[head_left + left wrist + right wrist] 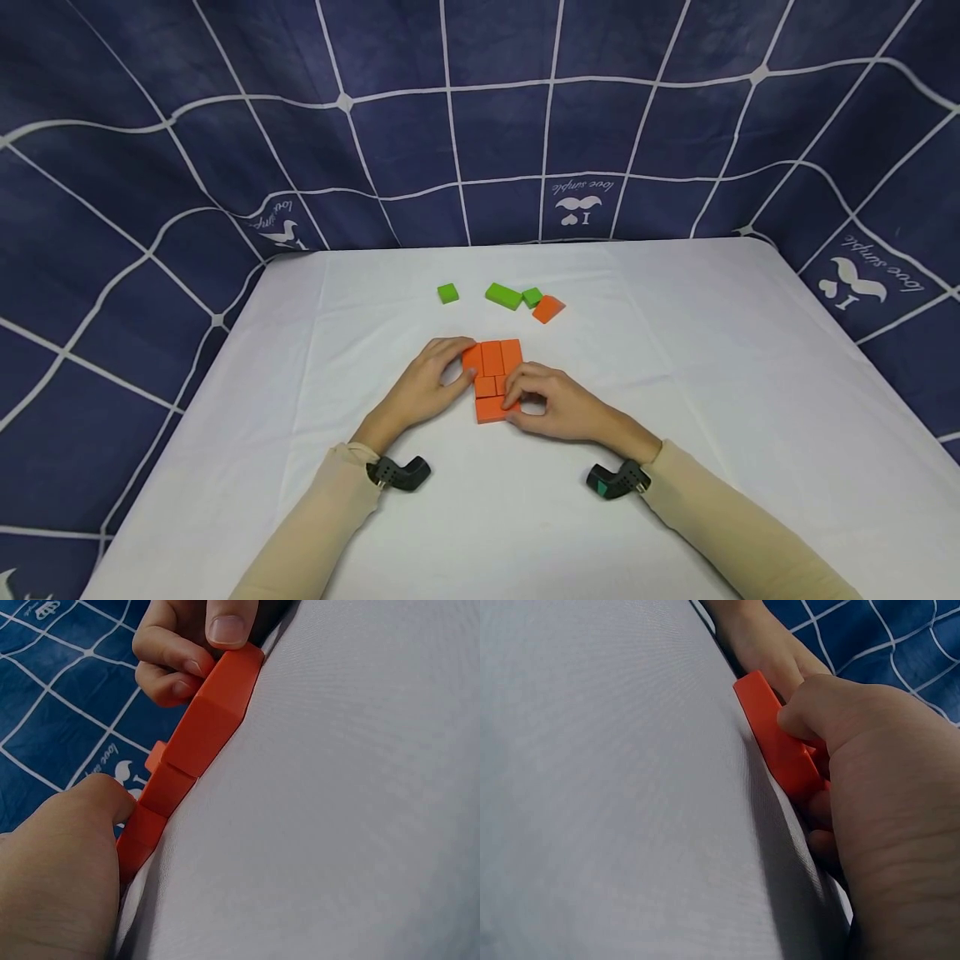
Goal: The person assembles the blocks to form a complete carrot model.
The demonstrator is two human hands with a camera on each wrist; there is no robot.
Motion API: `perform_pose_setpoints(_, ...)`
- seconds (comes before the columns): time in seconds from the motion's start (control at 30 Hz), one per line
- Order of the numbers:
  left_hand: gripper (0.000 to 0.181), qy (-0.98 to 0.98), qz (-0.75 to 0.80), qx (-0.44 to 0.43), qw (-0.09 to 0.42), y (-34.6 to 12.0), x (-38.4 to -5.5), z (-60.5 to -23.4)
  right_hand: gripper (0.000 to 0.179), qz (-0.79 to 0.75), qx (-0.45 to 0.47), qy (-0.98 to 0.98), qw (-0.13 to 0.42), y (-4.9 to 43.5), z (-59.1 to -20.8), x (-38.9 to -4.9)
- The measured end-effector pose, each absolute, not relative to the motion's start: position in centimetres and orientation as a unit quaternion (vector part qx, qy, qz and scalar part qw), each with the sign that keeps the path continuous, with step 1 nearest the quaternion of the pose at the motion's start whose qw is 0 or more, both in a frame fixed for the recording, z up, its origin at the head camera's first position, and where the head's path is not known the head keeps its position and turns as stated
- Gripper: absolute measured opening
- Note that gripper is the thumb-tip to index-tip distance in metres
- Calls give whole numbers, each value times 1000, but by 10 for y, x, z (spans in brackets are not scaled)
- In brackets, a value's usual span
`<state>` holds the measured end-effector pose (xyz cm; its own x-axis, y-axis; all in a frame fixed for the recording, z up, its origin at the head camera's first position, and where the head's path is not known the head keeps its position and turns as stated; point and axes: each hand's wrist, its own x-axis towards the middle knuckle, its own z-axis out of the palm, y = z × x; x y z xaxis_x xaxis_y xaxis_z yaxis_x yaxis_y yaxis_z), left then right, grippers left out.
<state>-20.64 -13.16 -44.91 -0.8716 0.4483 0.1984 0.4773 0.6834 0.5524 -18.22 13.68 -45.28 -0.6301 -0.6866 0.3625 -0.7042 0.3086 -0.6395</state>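
Observation:
Several orange blocks [491, 358] lie fitted together in a flat patch on the white cloth, long ones at the far side and smaller ones nearer. At the patch's far left, my left hand [423, 385] holds a long block, index fingertip at its far corner and thumb at its near end. My right hand [558, 404] pinches the nearest orange block [491, 409] at its right end, the thumb low on its side and curled fingers over the top. That block's side shows in the left wrist view, under the right thumb [227, 630]. Right fingers hide part of the patch's right side.
Beyond the patch lie a small green block [447, 293], a longer green block [503, 296], another small green block [532, 297] and a loose orange piece [548, 309]. A navy cloth with white lines [495, 133] hangs behind the white-covered table [675, 333].

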Motion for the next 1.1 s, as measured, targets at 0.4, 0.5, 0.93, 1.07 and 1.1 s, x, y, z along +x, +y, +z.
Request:
perform_pose_setpoints(0.4, 50, -916, -311, -252, 24, -131, -207, -448, 14, 412, 427, -805, 3, 137, -452, -182)
perform_pose_setpoints(0.5, 49, -916, -311, -251, 24, -131, -206, -449, 14, 413, 426, -805, 2, 137, -452, -182)
perform_pose_setpoints(0.93, 49, -915, -312, -255, 27, -132, -206, -449, 12, 421, 426, -801, 11, 137, -452, -182)
perform_pose_setpoints(1.07, 49, -914, -313, -256, 28, -132, -206, -450, 15, 437, 419, -795, 34, 137, -454, -183)
perform_pose_setpoints(1.1, 49, -915, -312, -255, 28, -132, -206, -451, 16, 444, 417, -792, 38, 136, -455, -184)
